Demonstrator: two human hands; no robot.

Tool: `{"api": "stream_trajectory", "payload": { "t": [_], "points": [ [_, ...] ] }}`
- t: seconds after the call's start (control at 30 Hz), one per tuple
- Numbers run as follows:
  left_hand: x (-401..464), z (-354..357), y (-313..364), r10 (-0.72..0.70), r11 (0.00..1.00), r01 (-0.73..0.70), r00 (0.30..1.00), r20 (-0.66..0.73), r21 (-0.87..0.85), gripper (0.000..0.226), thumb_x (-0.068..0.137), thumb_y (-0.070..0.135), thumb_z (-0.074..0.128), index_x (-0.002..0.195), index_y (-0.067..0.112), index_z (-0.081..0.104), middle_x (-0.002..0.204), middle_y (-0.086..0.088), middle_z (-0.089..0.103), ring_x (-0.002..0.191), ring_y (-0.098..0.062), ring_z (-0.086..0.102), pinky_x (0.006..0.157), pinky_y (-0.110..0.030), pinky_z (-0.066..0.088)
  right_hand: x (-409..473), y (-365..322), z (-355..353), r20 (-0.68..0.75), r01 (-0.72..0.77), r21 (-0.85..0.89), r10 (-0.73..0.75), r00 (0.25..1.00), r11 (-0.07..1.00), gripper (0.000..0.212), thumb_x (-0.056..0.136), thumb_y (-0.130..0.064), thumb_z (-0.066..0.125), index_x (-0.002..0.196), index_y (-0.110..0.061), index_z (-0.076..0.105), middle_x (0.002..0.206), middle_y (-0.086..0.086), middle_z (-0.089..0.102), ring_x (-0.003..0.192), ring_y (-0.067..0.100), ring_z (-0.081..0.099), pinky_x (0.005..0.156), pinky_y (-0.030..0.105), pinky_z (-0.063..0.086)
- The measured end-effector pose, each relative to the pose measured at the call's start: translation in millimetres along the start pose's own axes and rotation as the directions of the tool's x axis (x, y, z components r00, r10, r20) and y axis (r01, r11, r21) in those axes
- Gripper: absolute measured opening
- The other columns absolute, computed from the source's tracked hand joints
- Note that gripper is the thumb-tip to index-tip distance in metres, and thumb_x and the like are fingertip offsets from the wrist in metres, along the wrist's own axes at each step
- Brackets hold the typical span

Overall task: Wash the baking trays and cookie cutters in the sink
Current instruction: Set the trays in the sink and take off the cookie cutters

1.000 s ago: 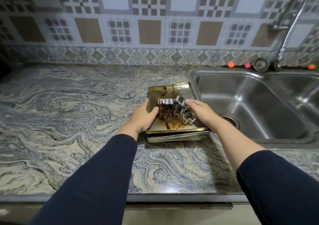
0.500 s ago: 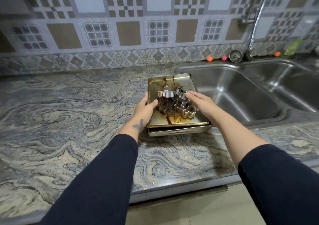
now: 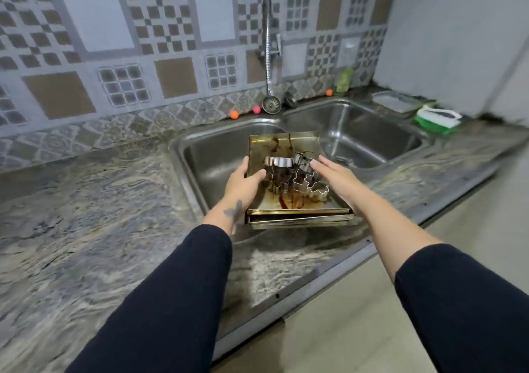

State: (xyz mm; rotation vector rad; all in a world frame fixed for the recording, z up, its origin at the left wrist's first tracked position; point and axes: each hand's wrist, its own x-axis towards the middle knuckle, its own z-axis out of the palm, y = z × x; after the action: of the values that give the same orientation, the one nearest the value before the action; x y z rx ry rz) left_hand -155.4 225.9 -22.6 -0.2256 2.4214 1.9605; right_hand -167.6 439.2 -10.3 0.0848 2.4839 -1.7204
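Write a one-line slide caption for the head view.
Both hands, left hand and right hand, carry stacked baking trays holding cookie cutters over the left sink basin.

Glossy metal trays [image 3: 286, 143], cutters [image 3: 316, 185]; steel sink [image 3: 372, 132].
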Motion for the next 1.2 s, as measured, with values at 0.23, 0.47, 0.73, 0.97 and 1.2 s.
{"api": "stream_trajectory", "payload": {
  "t": [0.23,0.47,0.73,0.97,1.2],
  "points": [
    [28,142,41,0.027,0.995,-0.018,0.995,0.101,-0.094,0.056,0.098,0.016,0.053,0.149,0.019,0.031,0.111,0.014,0.058,0.107,-0.009,0.056,0.098,-0.026,0.041,32,40,-133,-0.083,-0.048,-0.038,0.045,0.996,0.998,0.064,0.089,-0.053,0.054,0.146,-0.031,0.035,0.153,-0.001,0.033,0.138,0.020,0.035,0.113,0.034,0.024],
    [74,227,56,0.025,0.996,-0.014,0.993,0.119,-0.089,0.043,0.094,0.019,0.057,0.135,0.032,0.051,0.113,0.009,0.066,0.111,-0.015,0.061,0.105,-0.039,0.044,80,65,-215,-0.066,-0.095,-0.105,0.089,0.994,0.990,0.067,0.090,-0.059,0.048,0.149,-0.033,0.028,0.156,-0.002,0.027,0.143,0.023,0.026,0.115,0.040,0.018],
    [171,286,73,-0.019,0.994,0.024,0.999,0.050,-0.108,0.056,0.097,0.018,0.056,0.148,0.023,0.035,0.121,0.009,0.054,0.100,-0.002,0.050,0.083,-0.012,0.040,193,81,-262,-0.054,-0.110,-0.109,0.105,0.993,0.988,0.067,0.089,-0.060,0.048,0.148,-0.036,0.027,0.154,-0.003,0.031,0.140,0.022,0.032,0.114,0.040,0.021],
    [243,319,76,-0.098,0.991,0.098,0.995,0.004,-0.096,0.053,0.097,0.017,0.055,0.147,0.018,0.037,0.141,-0.006,0.051,0.103,-0.007,0.045,0.091,-0.021,0.036,285,91,-284,0.030,-0.146,-0.148,0.152,0.988,0.978,0.067,0.090,-0.060,0.047,0.148,-0.036,0.026,0.154,-0.003,0.032,0.140,0.022,0.033,0.113,0.039,0.022],
    [281,339,63,-0.206,0.975,0.194,0.972,-0.110,-0.112,0.051,0.097,0.017,0.054,0.146,0.019,0.038,0.127,0.004,0.055,0.105,-0.008,0.050,0.088,-0.021,0.037,357,112,-286,0.201,-0.161,-0.158,0.191,0.961,0.974,0.069,0.088,-0.062,0.048,0.149,-0.037,0.025,0.154,0.000,0.032,0.141,0.024,0.031,0.113,0.042,0.022]
  ]
}}
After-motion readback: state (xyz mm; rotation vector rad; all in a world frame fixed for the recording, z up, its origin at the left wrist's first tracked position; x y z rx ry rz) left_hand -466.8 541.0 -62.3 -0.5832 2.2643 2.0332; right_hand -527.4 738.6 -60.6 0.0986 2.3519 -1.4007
